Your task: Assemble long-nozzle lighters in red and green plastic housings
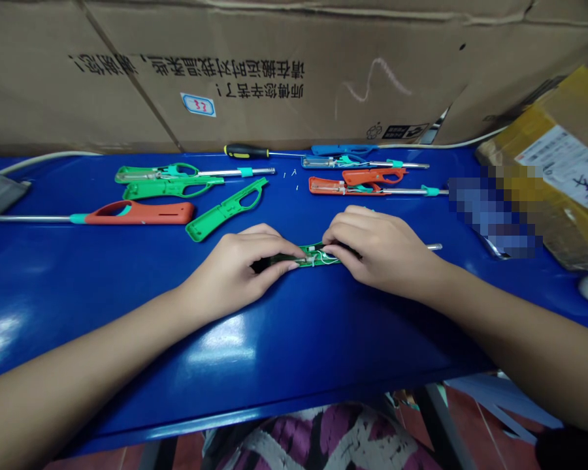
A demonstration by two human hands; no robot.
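An open green lighter body [315, 254] with white wires inside lies on the blue table [294, 339]; its metal tube sticks out to the right. My left hand [240, 264] pinches the left end of this body. My right hand [379, 251] covers the right end, fingers curled and pressed on the wires. A loose green shell half [225, 210] lies just beyond my left hand.
Behind lie an orange long lighter [137, 213], green lighter parts [169, 181], orange and blue lighter parts [367, 177], small screws [294, 175] and a screwdriver [247, 152]. Cardboard boxes [274, 72] wall the back; a yellow box [558, 170] stands right.
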